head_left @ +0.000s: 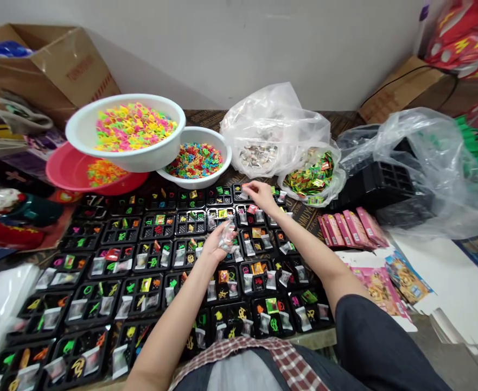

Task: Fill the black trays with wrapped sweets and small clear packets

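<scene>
Two bare hands work over a grid of black compartment trays (94, 301) that covers most of the tabletop (301, 214). Each tray holds small, brightly coloured plastic shapes and small clear bags.

Near the middle of the grid, the left hand (214, 244) has its fingers (221, 231) curled around a crumpled small clear bag (226, 239), just above a tray. At the grid's far edge, the right hand (259, 195) reaches over a tray, its fingers (249, 188) pressed together beside a small packet (242, 193). Whether they grip it, I cannot tell.

Beyond the grid sit a large white basin (80, 130) of pink and yellow shapes, a smaller white bowl (210, 174) of mixed shapes, and a pink basin (63, 174) partly beneath the large one. Two clear plastic bags hold silver packets (259, 155) and green-and-yellow packets (310, 179). Right of the grid lies a row of pink boxes (348, 228).
</scene>
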Demonstrator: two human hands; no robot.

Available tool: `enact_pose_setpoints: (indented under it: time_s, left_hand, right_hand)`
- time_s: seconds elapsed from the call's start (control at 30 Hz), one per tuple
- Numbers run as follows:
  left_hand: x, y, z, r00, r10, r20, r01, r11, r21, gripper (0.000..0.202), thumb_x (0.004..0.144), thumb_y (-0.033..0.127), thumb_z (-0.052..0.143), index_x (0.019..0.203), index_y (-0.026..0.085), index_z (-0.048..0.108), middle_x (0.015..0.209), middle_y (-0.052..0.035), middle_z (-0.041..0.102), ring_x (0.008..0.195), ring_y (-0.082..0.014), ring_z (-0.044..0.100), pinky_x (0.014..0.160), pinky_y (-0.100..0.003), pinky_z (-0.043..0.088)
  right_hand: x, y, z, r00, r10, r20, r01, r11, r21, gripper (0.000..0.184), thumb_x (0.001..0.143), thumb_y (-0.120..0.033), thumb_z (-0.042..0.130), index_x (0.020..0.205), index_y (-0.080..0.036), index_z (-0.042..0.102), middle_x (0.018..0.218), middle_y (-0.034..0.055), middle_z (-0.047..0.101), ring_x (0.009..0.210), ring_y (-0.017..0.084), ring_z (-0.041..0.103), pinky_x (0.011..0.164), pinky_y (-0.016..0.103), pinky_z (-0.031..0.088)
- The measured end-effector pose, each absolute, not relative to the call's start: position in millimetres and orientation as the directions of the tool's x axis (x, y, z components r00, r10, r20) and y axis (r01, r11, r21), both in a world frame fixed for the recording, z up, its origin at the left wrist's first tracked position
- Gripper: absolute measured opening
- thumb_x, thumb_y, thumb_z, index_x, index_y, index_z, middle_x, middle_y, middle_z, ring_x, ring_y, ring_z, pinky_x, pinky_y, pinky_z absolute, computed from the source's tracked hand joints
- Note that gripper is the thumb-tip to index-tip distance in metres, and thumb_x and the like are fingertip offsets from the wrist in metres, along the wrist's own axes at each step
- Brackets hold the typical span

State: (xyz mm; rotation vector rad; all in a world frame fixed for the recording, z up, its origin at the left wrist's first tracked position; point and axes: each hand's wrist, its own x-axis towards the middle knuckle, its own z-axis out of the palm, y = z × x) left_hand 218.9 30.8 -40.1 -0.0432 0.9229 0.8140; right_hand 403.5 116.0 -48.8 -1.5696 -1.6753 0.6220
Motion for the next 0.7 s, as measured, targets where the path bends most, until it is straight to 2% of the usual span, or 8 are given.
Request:
enact_pose_setpoints:
  time_s: [0.1,0.2,0.4,0.57,0.63,0.7]
  left_hand:
    - [212,32,-37,0.357,0.606,-0.711,-0.648,0.709,0.280,0.005,0.078,0.013,0.061,0.081,0.014,0.057,0.059,-0.0007,0.059,0.041,-0.0086,0.054,0.028,-0.011,0.026]
    - [204,33,-34,0.349,0.624,-0.700,-0.660,0.693,0.289,0.007,0.077,0.015,0.060,0.084,0.013,0.059,0.061,-0.0021,0.060,0.043,-0.0097,0.055,0.029,-0.012,0.027]
    - [190,39,-37,0.325,0.676,-0.662,-0.692,0.647,0.320,0.009,0.078,0.020,0.060,0.085,0.014,0.060,0.065,-0.0032,0.061,0.048,-0.0104,0.058,0.031,-0.012,0.030]
    - [187,41,-44,0.276,0.710,-0.648,-0.667,0.627,0.402,0.016,0.074,0.015,0.069,0.087,0.015,0.060,0.066,-0.0006,0.060,0.047,-0.0078,0.056,0.031,-0.010,0.029]
    - [188,40,-45,0.260,0.727,-0.636,-0.655,0.616,0.437,0.018,0.074,0.014,0.071,0.089,0.015,0.061,0.067,-0.0004,0.061,0.046,-0.0073,0.056,0.031,-0.010,0.029]
    - [189,38,-46,0.236,0.742,-0.628,-0.641,0.604,0.473,0.019,0.073,0.013,0.072,0.088,0.014,0.061,0.066,-0.0001,0.061,0.045,-0.0070,0.055,0.031,-0.010,0.030]
  right_hand:
    - [426,156,-65,0.196,0.981,-0.001,0.795,-0.159,-0.586,0.012,0.083,-0.023,0.063,0.078,-0.015,0.069,0.077,0.0047,0.069,0.072,0.016,0.060,0.072,0.026,0.045]
    - [433,169,-77,0.219,0.974,-0.052,0.836,-0.214,-0.505,0.011,0.080,-0.018,0.066,0.069,-0.015,0.066,0.073,0.0050,0.066,0.071,0.016,0.058,0.070,0.027,0.043]
    - [429,157,-86,0.106,0.992,0.066,0.862,-0.058,-0.503,0.013,0.075,-0.025,0.075,0.077,-0.018,0.064,0.086,0.0070,0.060,0.080,0.019,0.054,0.075,0.031,0.042]
    - [421,148,-79,0.074,0.991,0.112,0.848,-0.004,-0.529,0.012,0.078,-0.028,0.072,0.082,-0.017,0.067,0.081,0.0051,0.059,0.077,0.018,0.055,0.075,0.031,0.044]
    - [407,135,-74,-0.008,0.994,0.112,0.797,0.074,-0.600,0.017,0.081,-0.032,0.068,0.088,-0.017,0.069,0.080,0.0042,0.062,0.074,0.016,0.056,0.073,0.029,0.046]
    - [387,116,-69,-0.185,0.979,0.091,0.665,0.193,-0.722,0.025,0.082,-0.039,0.066,0.095,-0.018,0.071,0.082,0.0038,0.066,0.072,0.014,0.058,0.071,0.028,0.047]
